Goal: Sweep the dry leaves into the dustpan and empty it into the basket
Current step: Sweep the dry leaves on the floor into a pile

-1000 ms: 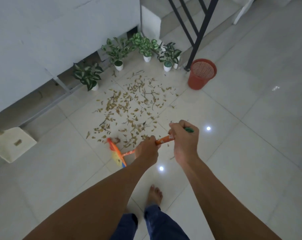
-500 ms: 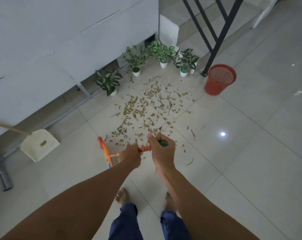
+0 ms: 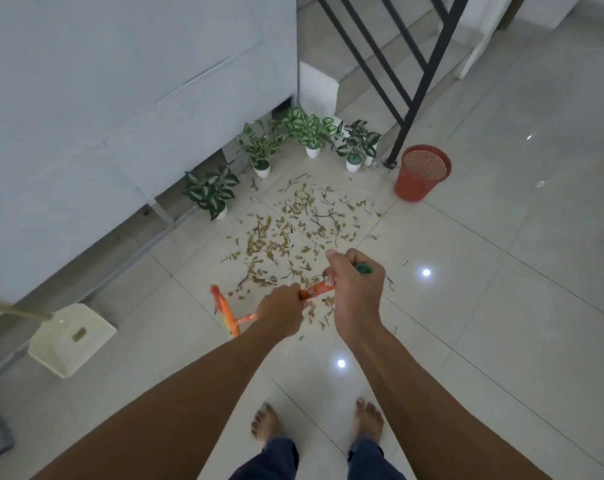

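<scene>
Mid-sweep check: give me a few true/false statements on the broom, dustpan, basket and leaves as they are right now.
1. Both hands grip the broom handle. True: left hand lower, right hand at the green end.
2. The red basket lies tipped over. False: it stands upright by the railing post.
3. The dry leaves are already in the dustpan. False: they lie scattered on the floor tiles; the dustpan sits apart.
4. Potted plants stand beyond the leaves. True.

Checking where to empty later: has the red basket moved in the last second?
No. The red basket still stands just right of the railing post.
</scene>
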Action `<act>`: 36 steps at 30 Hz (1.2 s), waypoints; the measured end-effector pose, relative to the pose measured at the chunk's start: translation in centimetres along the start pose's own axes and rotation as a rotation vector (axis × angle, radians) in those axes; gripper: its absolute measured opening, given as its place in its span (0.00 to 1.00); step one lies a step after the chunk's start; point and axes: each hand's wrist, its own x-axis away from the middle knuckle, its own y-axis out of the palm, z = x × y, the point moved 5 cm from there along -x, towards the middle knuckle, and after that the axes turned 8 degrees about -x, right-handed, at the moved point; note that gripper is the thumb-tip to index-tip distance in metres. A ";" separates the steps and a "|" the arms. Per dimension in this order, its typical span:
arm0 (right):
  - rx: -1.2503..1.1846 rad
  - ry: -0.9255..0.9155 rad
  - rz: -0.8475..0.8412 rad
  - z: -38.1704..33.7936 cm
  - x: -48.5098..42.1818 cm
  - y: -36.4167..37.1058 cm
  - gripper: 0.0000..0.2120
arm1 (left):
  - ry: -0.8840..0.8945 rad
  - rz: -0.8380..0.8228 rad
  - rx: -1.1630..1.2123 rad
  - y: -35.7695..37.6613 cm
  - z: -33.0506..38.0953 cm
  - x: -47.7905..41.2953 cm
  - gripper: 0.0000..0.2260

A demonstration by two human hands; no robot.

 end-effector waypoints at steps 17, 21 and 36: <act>0.055 -0.011 0.121 6.5 3.4 4.1 0.16 | 0.118 -0.087 0.022 1.6 -6.4 -1.7 0.06; -0.011 -0.084 0.107 2.1 2.3 4.6 0.18 | 0.213 -0.036 0.003 -1.4 -4.2 -2.3 0.05; 0.060 0.086 0.121 11.1 5.2 5.5 0.20 | 0.028 -0.185 -0.082 2.6 -11.4 -2.2 0.06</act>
